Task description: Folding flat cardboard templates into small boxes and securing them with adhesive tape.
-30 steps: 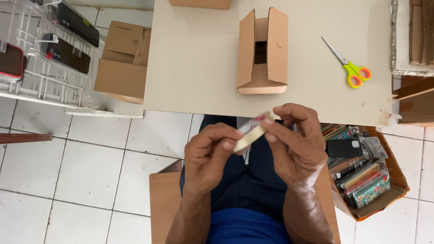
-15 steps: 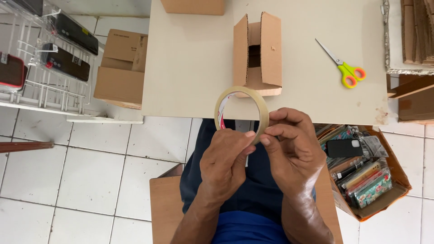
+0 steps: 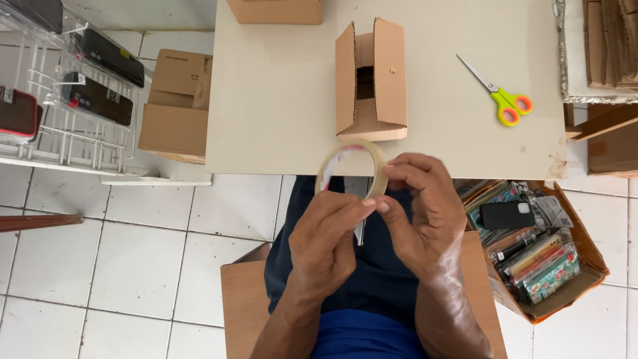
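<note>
Head view: we judge both hands, left (image 3: 325, 239) and right (image 3: 422, 213), pinching the clear tape roll (image 3: 351, 169) off the desk's (image 3: 266, 100) near edge, risk losing its loose end.

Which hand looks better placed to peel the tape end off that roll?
Probably the left hand: its fingertips pinch at the rim of the tape roll, while the right hand grips the roll and steadies it.

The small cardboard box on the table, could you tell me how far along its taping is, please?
Done: the small cardboard box is folded up and lies on the table, flaps open. In hand: both the left hand and right hand pinch the tape roll at its edge. Left: no tape shows on the box; the scissors lie untouched.
</note>
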